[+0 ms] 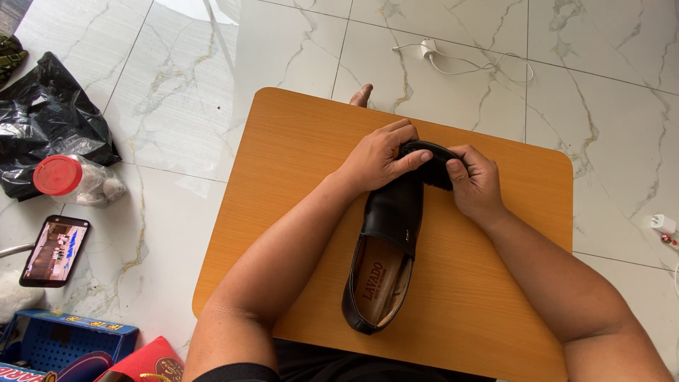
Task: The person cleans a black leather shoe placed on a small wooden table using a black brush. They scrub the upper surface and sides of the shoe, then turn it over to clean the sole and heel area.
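Note:
A black leather slip-on shoe (pixel 387 240) lies on a small orange wooden table (pixel 297 177), its toe pointing away from me and its tan insole facing up. My left hand (pixel 378 157) rests over the toe of the shoe, fingers curled around it. My right hand (pixel 475 182) grips a black brush (pixel 433 161) and presses it against the right side of the toe. The front of the shoe is hidden under both hands.
On the marble floor to the left lie a black plastic bag (pixel 49 117), a clear jar with a red lid (pixel 67 178), a phone with a lit screen (pixel 55 250) and a blue box (pixel 60 339). White charger cables (pixel 453 60) lie beyond the table.

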